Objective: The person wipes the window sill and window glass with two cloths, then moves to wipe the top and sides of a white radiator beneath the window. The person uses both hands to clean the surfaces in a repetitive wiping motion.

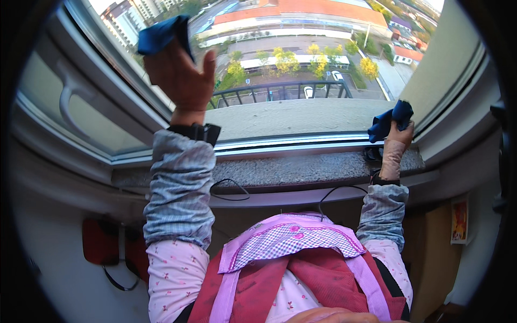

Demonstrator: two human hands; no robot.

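Observation:
My left hand [177,76] is raised before the window at the upper left, its back towards the camera and the thumb apart. A blue cloth [163,35] lies over its fingers, which are mostly hidden; whether they grip it is hard to tell. At the right end of the sill, my right hand [402,131] pinches a second blue cloth [381,123], bunched up, near the window frame [291,143]. Below that cloth a small black object [373,153] rests on the granite sill [282,167].
A window sash with a white handle [66,101] stands at the left. Outside are a concrete ledge [282,115] and a black metal railing [282,91], high above a street. Thin black cables [230,198] hang below the sill. A red bag-like object [101,242] is at the lower left.

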